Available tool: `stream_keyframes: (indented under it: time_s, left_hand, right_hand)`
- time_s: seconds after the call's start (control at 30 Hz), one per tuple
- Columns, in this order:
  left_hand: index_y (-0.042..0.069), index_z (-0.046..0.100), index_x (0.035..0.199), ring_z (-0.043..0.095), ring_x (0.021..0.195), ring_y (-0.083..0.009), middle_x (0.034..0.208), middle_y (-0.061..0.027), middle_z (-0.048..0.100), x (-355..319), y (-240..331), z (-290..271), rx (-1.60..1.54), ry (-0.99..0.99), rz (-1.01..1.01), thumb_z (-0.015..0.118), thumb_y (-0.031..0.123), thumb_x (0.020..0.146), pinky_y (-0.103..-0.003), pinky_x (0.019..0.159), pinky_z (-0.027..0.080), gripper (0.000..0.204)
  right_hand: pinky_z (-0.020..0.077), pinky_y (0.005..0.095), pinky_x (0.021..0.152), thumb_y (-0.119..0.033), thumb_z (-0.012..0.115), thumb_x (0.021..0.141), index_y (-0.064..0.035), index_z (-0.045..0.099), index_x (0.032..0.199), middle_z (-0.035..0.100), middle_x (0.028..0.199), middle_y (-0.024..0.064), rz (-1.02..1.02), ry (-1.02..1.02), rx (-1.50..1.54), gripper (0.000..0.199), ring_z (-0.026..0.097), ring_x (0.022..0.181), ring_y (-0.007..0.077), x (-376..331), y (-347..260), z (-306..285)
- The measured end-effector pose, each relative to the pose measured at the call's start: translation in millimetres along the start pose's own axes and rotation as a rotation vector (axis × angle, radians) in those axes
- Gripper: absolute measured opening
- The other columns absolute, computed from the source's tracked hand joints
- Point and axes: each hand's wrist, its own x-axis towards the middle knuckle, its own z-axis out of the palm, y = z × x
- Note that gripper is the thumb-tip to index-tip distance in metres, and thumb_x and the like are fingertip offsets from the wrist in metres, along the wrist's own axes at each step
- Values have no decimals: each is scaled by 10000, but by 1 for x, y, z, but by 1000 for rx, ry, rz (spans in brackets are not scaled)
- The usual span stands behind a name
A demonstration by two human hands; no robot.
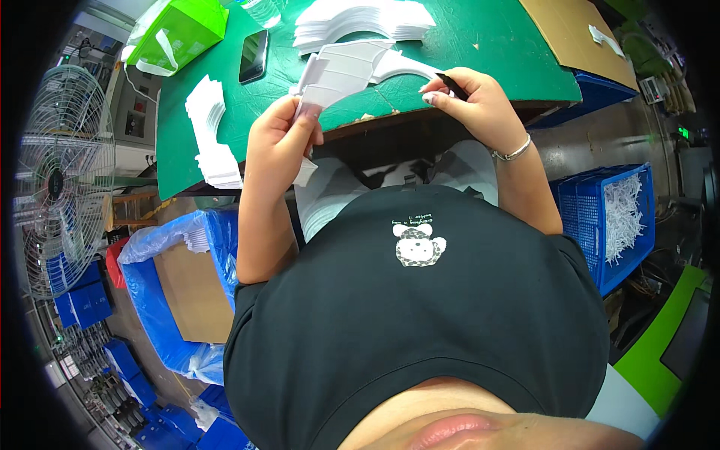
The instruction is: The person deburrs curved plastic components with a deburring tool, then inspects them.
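My left hand (279,139) grips one end of a stack of curved white card pieces (352,69), held over the near edge of the green table (480,45). My right hand (469,94) pinches the other, narrow end of the same stack, and a dark slim object shows between its fingers. A silver bangle sits on my right wrist. A small white piece hangs below my left hand.
On the table lie a stack of white curved cards (360,22), another white pile (210,131) at the left edge, a black phone (253,56), a green bag (184,30) and brown cardboard (577,34). A blue crate of paper scraps (615,217) stands at right, a fan (56,180) at left.
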Motion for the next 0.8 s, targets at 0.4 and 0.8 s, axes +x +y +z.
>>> stream_keyframes:
  time_s: [0.4, 0.8]
  left_hand:
    - [-37, 682, 1012, 515, 538, -92, 647, -44, 620, -15, 2, -44, 141, 458, 305, 662, 81, 887, -237, 496, 374, 173]
    - [-92, 449, 1312, 603, 1027, -295, 1303, -284, 505, -31, -39, -107, -445, -27, 307, 516, 274, 880, -372, 856, 503, 570]
  right_hand:
    - [487, 426, 846, -473, 681, 768, 0, 652, 1061, 644, 1015, 213, 380, 292, -929, 558, 632, 942, 353, 21, 86, -30]
    - [501, 423, 847, -479, 681, 751, -19, 609, 1130, 658, 1080, 217, 487, 359, -880, 600, 638, 1003, 347, 28, 104, -28]
